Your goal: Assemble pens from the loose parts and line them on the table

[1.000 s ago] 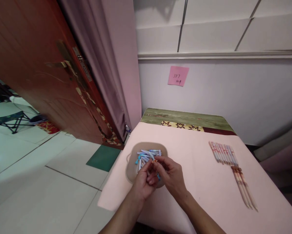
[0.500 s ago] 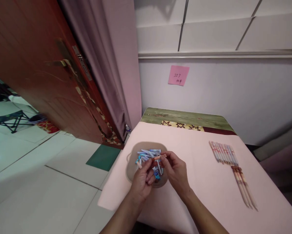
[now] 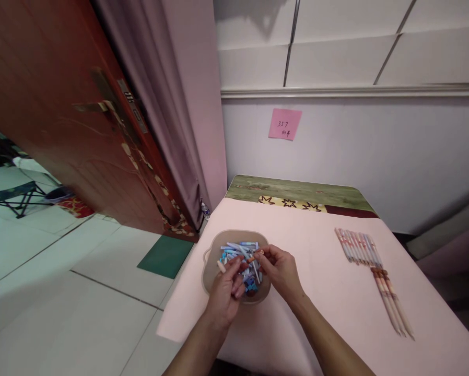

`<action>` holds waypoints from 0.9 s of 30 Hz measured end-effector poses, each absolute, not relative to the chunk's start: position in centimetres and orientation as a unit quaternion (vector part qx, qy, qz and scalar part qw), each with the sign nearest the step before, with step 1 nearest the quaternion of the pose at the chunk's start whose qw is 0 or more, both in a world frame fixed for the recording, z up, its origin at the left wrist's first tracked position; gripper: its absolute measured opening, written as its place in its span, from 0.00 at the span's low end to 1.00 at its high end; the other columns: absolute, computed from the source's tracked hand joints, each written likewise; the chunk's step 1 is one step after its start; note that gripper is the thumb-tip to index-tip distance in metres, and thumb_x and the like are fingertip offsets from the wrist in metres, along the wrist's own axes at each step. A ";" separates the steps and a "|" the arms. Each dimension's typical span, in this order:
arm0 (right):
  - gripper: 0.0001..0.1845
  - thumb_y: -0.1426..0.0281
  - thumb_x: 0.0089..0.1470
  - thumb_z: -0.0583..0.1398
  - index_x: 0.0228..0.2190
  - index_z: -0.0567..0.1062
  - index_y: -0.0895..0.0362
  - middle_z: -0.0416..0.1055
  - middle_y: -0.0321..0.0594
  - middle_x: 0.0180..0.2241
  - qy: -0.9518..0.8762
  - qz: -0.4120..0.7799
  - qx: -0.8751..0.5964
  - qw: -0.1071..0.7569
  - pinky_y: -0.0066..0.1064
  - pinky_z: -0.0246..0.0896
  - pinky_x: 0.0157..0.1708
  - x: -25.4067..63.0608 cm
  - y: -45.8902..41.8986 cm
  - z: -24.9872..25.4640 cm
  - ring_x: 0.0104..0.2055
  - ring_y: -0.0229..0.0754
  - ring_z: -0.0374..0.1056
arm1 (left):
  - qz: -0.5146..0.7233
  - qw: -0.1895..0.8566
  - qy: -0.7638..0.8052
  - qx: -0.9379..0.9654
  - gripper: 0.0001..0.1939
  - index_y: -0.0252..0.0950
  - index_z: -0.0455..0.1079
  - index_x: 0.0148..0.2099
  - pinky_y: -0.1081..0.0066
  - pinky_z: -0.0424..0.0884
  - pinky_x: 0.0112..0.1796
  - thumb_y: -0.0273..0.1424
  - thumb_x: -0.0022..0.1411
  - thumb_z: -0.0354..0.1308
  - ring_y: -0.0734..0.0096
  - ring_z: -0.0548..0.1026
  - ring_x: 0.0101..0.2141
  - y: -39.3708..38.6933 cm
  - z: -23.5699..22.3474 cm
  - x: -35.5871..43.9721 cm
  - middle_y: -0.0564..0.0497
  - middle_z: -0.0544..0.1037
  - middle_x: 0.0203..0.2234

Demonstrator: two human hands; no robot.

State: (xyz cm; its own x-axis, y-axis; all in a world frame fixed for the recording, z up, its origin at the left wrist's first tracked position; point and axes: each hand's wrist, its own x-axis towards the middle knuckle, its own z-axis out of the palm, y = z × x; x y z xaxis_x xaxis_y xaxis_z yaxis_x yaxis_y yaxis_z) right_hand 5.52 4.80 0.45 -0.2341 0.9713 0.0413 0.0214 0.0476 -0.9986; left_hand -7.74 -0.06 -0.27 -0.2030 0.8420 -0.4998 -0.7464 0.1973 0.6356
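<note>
Over a beige basket [image 3: 208, 279], my left hand [image 3: 225, 290] is closed on a pen, whose pale beige end [image 3: 221, 267] sticks out past the thumb. My right hand [image 3: 283, 271] pinches a small orange-brown pen part [image 3: 255, 257] between thumb and fingertips, close to the left fingertips. Whether this part joins the beige pen is hidden by the fingers. Under the hands, the basket holds many blue, white and lilac pens [image 3: 234, 247] and small blue pieces [image 3: 251, 286].
A row of pastel pens [image 3: 358, 247] lies on the right of the pink-covered table [image 3: 316, 318]. Below it are three beige pens [image 3: 391, 303] with brown ends. A wall with a pink note [image 3: 285, 124] stands behind, a wooden door [image 3: 62, 104] to the left.
Both hands stay over the basket, and the fingers have shifted slightly around the orange-brown part. More dark brown now shows on it. The pens on the right are unmoved.
</note>
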 end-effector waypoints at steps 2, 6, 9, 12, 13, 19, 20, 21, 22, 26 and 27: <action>0.15 0.57 0.52 0.62 0.29 0.75 0.56 0.75 0.38 0.24 -0.566 0.539 -0.428 0.454 0.26 0.62 0.22 5.4 4.5 0.5 0.21 0.36 0.65 | 0.605 0.647 0.457 0.078 0.16 0.30 0.70 0.41 0.85 0.46 0.11 0.32 0.52 0.66 0.93 0.51 0.10 -0.1 -0.2 -7.4 0.51 0.76 0.25; 0.13 0.58 0.53 0.62 0.29 0.74 0.56 0.74 0.35 0.24 -0.562 0.523 -0.420 0.484 0.25 0.61 0.22 5.2 4.0 0.7 0.22 0.35 0.65 | 0.601 0.662 0.438 0.090 0.18 0.29 0.71 0.39 0.85 0.47 0.11 0.32 0.48 0.69 0.92 0.52 0.11 0.0 0.0 -7.0 0.52 0.76 0.23; 0.12 0.60 0.51 0.64 0.32 0.74 0.56 0.75 0.36 0.26 -0.562 0.538 -0.391 0.492 0.26 0.65 0.26 5.1 3.8 0.5 0.25 0.37 0.69 | 0.613 0.679 0.399 0.071 0.15 0.29 0.71 0.35 0.85 0.47 0.10 0.31 0.47 0.70 0.93 0.51 0.11 0.1 0.2 -6.9 0.54 0.75 0.22; 0.12 0.62 0.52 0.63 0.36 0.75 0.56 0.75 0.38 0.29 -0.573 0.546 -0.365 0.490 0.30 0.68 0.33 4.9 3.5 0.4 0.30 0.40 0.72 | 0.608 0.697 0.376 0.047 0.12 0.29 0.71 0.33 0.85 0.47 0.10 0.31 0.50 0.68 0.93 0.50 0.10 0.1 0.2 -6.8 0.55 0.74 0.22; 0.11 0.62 0.53 0.62 0.35 0.75 0.56 0.75 0.38 0.29 -0.584 0.532 -0.369 0.490 0.30 0.68 0.33 4.9 3.5 0.5 0.31 0.41 0.72 | 0.608 0.699 0.374 0.045 0.11 0.29 0.71 0.34 0.85 0.46 0.10 0.31 0.51 0.67 0.93 0.50 0.10 0.1 0.2 -6.8 0.54 0.75 0.22; 0.07 0.65 0.55 0.60 0.34 0.75 0.55 0.75 0.39 0.31 -0.637 0.381 -0.410 0.530 0.29 0.67 0.31 5.1 3.3 1.2 0.29 0.39 0.70 | 0.603 0.688 0.401 0.037 0.11 0.29 0.72 0.38 0.84 0.46 0.09 0.34 0.60 0.59 0.93 0.49 0.09 0.2 -0.1 -7.0 0.47 0.78 0.27; 0.07 0.65 0.55 0.60 0.33 0.75 0.55 0.75 0.39 0.30 -0.650 0.369 -0.412 0.522 0.28 0.66 0.30 5.1 3.3 1.1 0.27 0.38 0.70 | 0.603 0.686 0.404 0.040 0.10 0.29 0.72 0.37 0.84 0.46 0.09 0.33 0.60 0.59 0.92 0.49 0.09 0.2 0.0 -7.0 0.47 0.78 0.27; 0.06 0.66 0.55 0.60 0.33 0.76 0.55 0.74 0.38 0.29 -0.660 0.360 -0.415 0.512 0.27 0.66 0.29 5.1 3.3 1.0 0.26 0.38 0.69 | 0.605 0.684 0.405 0.045 0.09 0.30 0.72 0.37 0.84 0.46 0.09 0.32 0.60 0.59 0.92 0.49 0.09 0.2 0.1 -7.0 0.48 0.78 0.26; 0.06 0.66 0.55 0.60 0.32 0.76 0.55 0.74 0.38 0.29 -0.666 0.352 -0.420 0.506 0.27 0.65 0.28 5.1 3.4 0.9 0.26 0.37 0.69 | 0.606 0.682 0.407 0.051 0.09 0.30 0.72 0.37 0.85 0.46 0.10 0.32 0.59 0.60 0.92 0.50 0.10 0.2 0.2 -6.9 0.48 0.78 0.27; 0.07 0.65 0.55 0.60 0.32 0.76 0.55 0.74 0.38 0.29 -0.658 0.349 -0.431 0.509 0.27 0.64 0.28 5.2 3.4 0.7 0.26 0.38 0.69 | 0.605 0.669 0.426 0.074 0.10 0.30 0.72 0.37 0.85 0.45 0.10 0.32 0.54 0.64 0.93 0.50 0.10 0.0 0.5 -6.5 0.48 0.78 0.27; 0.07 0.65 0.54 0.60 0.31 0.76 0.55 0.74 0.37 0.27 -0.659 0.365 -0.429 0.499 0.27 0.64 0.28 5.2 3.4 0.8 0.26 0.38 0.69 | 0.605 0.667 0.427 0.082 0.11 0.30 0.72 0.37 0.85 0.45 0.10 0.32 0.53 0.64 0.93 0.49 0.10 0.0 0.5 -6.5 0.49 0.77 0.26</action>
